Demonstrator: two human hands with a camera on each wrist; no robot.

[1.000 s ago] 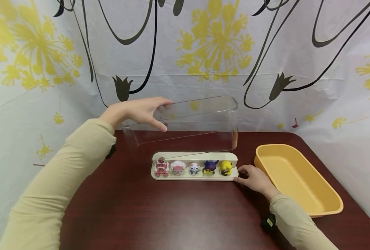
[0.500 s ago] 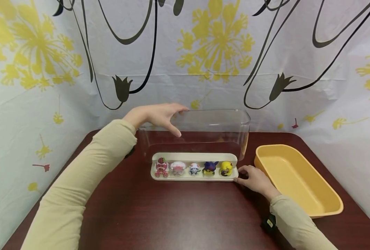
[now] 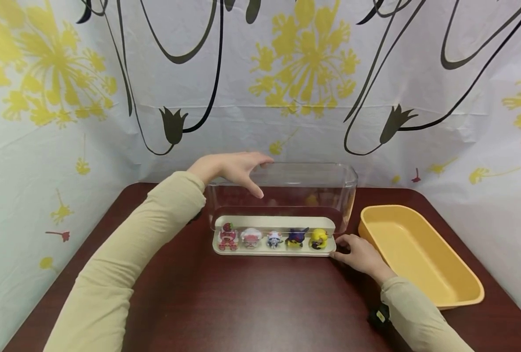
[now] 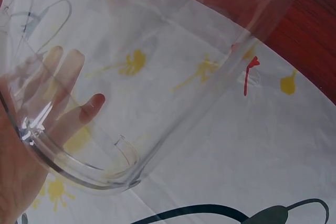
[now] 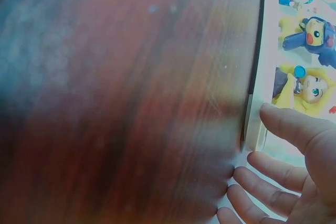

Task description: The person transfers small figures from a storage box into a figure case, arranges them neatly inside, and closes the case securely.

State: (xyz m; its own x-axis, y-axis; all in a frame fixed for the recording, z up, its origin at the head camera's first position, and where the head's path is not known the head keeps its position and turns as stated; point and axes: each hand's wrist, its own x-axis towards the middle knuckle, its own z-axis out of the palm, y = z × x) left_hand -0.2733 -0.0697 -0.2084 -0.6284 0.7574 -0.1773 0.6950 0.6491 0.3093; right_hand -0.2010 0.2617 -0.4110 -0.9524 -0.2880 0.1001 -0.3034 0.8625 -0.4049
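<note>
My left hand grips the top of a clear plastic display cover, thumb in front and fingers behind. The cover hangs roughly level, behind and just above a cream display base, its lower front edge overlapping the base in the head view. Several small figurines stand in a row on the base: a pink bear at the left end, a purple-hooded figure and a yellow-haired figure at the right. My right hand holds the base's right end, thumb at the front corner.
A yellow plastic bin stands on the right of the dark red-brown table, close beside my right hand. White cloth with a printed flower pattern hangs behind and at both sides.
My left hand has brought the clear cover rightward and down toward the base, and its tilt has levelled out. My right hand stays at the base's right end.
</note>
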